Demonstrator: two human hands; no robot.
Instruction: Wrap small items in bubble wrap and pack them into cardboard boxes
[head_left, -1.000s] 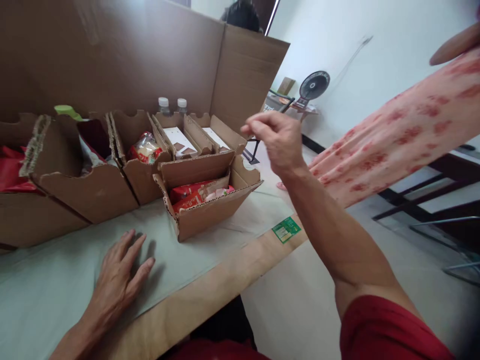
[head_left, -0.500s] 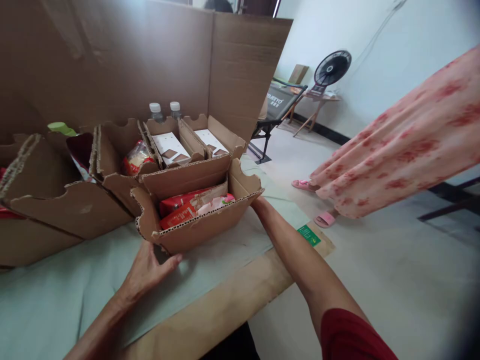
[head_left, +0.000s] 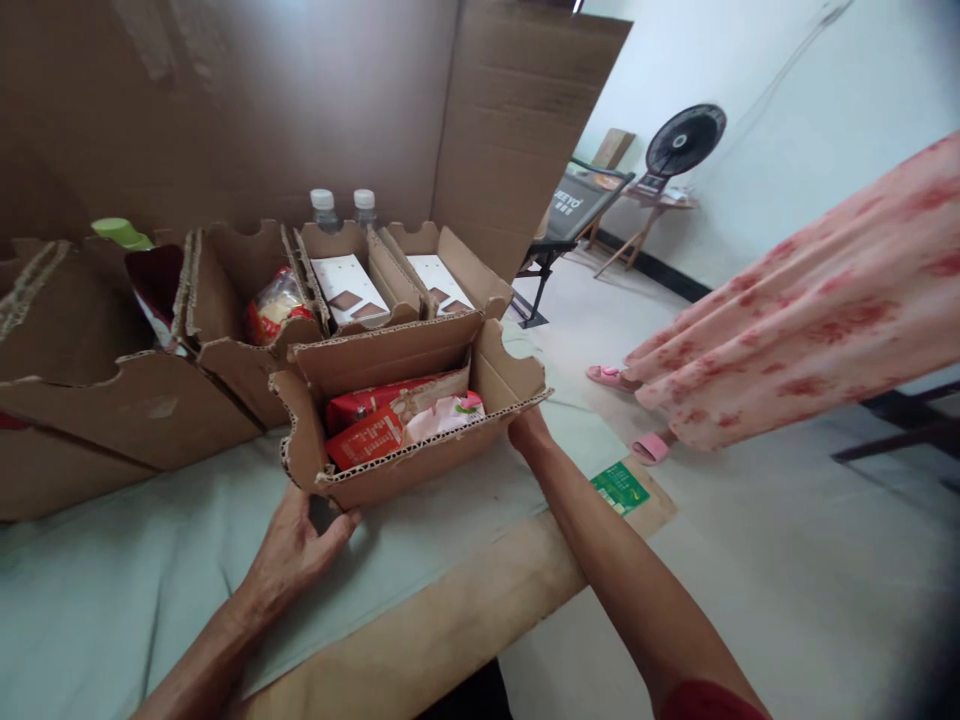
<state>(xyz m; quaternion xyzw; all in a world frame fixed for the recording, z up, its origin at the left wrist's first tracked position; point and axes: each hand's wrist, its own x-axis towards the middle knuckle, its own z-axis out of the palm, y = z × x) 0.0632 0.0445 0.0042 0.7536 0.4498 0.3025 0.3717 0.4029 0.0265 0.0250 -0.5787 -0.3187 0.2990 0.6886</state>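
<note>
At the front of the cloth-covered table [head_left: 465,590], it's two hands on one cardboard box [head_left: 442,462], one at each end! The left hand [head_left: 300,545] cups the near left corner, thumb splayed wide along the bottom edge, its fingers tucked out of sight, so how tightly it closes I can't tell. Across at the far end, the right hand [head_left: 529,428] disappears behind the right wall, wrist just under the rim; its grip is hidden too.

Look inside that box: a red packet [head_left: 352,408] at the back, an orange-red printed packet [head_left: 367,440] in front, and a pale pink packet [head_left: 448,415] leaning beside it. The box sits in front of a row of cardboard bins [head_left: 180,405] on the pale green cloth [head_left: 405,565]. Two of them hold white boxes [head_left: 349,285] with brown diamond shapes, another a red-and-clear food packet [head_left: 279,305]. Two white-capped bottles [head_left: 323,205] peek over the back!

Off to the right, a green label [head_left: 619,487] lies by the table's edge, and a person in a floral pink skirt [head_left: 795,320] stands on the floor.
</note>
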